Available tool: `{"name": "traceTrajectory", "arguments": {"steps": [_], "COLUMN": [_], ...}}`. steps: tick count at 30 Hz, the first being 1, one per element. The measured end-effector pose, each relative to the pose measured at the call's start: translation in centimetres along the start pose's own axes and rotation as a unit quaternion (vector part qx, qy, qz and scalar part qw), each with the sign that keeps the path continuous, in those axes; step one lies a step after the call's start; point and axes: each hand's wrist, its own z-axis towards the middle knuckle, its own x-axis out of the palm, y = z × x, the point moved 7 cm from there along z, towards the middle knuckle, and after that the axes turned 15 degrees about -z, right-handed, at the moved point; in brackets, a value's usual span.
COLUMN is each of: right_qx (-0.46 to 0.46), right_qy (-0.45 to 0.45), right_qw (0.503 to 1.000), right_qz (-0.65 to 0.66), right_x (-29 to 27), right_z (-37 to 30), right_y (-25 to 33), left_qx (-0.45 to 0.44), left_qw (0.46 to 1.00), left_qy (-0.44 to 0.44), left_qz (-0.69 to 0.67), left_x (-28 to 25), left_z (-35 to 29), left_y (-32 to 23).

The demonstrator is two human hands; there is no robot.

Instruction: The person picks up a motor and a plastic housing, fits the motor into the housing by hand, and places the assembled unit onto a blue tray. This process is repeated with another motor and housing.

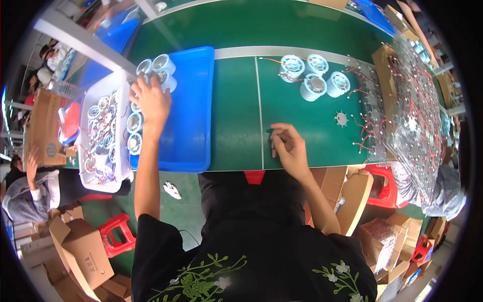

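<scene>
Several round pale-blue plastic cylinders (pixel 164 62) line the left side of the rectangular blue plastic tray (pixel 190 113) — the left hand (pixel 152 99), fingers part-spread, hovers over some; its hold is unclear. Gripping one by its side seems safest. Right of the tray, the half-curled right hand (pixel 291 149) looks empty.

Assembly workshop, green workbench (pixel 234 113), parts bin (pixel 103 186), cardboard boxes (pixel 86 246)

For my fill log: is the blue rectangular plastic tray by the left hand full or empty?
Partly full: the tray has pale-blue plastic cylinders along its left side, bare floor at right.
</scene>
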Motion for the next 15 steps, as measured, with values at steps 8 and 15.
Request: {"name": "traceTrajectory", "arguments": {"steps": [8, 15], "right_qx": [-0.033, -0.153], "right_qy": [-0.091, -0.388], "right_qw": [0.974, 0.81], "right_qz": [-0.205, -0.412], "right_x": [-7.6, -21.1], "right_z": [-5.0, -12.7], "right_y": [5.2, 19.5], "left_qx": [-0.03, 0.33], "left_qw": [0.994, 0.865], "left_qy": [-0.06, 0.094], "left_qz": [-0.083, -0.366], "left_x": [-1.5, -0.9], "left_z": [0.5, 0.6], "left_y": [-4.5, -24.6]}}
